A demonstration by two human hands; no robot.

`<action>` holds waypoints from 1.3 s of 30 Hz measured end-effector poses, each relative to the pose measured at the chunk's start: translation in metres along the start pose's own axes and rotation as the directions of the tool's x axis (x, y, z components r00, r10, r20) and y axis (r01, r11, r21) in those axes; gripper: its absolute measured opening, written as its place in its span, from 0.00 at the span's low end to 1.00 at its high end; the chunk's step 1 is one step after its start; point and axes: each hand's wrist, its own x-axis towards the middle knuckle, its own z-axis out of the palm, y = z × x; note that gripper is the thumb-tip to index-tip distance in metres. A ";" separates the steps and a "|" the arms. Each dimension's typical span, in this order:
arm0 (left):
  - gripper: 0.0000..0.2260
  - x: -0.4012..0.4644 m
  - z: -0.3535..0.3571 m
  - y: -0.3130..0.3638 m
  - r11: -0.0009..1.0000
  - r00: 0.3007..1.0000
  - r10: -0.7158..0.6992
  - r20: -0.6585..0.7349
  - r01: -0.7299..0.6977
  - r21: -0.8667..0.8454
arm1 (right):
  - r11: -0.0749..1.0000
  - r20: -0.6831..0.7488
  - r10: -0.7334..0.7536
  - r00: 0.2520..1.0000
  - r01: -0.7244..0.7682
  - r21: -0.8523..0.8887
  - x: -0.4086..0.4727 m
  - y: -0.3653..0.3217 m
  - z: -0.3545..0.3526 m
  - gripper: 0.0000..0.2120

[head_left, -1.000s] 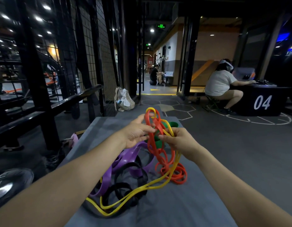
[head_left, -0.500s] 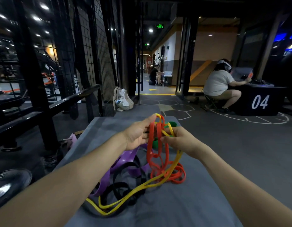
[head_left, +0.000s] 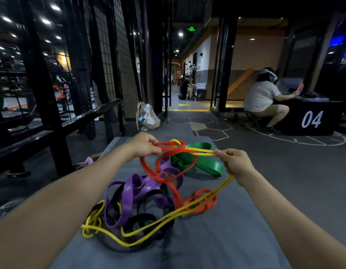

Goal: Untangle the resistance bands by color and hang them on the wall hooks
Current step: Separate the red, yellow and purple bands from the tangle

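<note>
Across the middle of the scene a grey mat (head_left: 236, 239) runs from the near edge toward the far floor, and the whole tangle of bands lies on it. Far right, a black counter marked 04 (head_left: 312, 119) has a seated person (head_left: 262, 98) leaning over it, and a pale bag (head_left: 146, 118) stands on the floor beyond the mat's far end, beside a black mesh partition (head_left: 113, 61) on the left. In the near part of the pile a black band (head_left: 143, 220) loops under a wide purple band (head_left: 129, 197); a green band (head_left: 203, 164) sits folded at the far right of the mat. An orange band (head_left: 168, 177) rises from a coil on the mat up to the left hand (head_left: 143, 146), whose fingers pinch it. A thin yellow band (head_left: 148, 228) trails from the near left of the pile, through the orange coil, up to the right hand (head_left: 234, 164), which grips it in a closed fist, a doubled stretch pulled taut toward a knot with the orange band between the two hands
</note>
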 end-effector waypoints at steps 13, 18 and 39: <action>0.12 -0.003 0.027 -0.028 0.621 0.867 -0.498 0.003 0.359 -0.697 | 0.995 -0.261 0.070 0.963 -0.086 -0.052 0.006 0.031 -0.002 0.12; 0.13 0.003 0.003 -0.025 0.917 0.928 -0.362 -0.093 0.336 -0.217 | 0.993 -0.298 0.080 0.951 -0.103 -0.064 0.007 0.041 -0.009 0.15; 0.20 -0.002 0.036 0.002 0.698 0.891 -0.444 0.099 0.413 -0.584 | 0.847 0.309 0.254 0.917 -0.057 -0.528 -0.024 0.050 0.002 0.14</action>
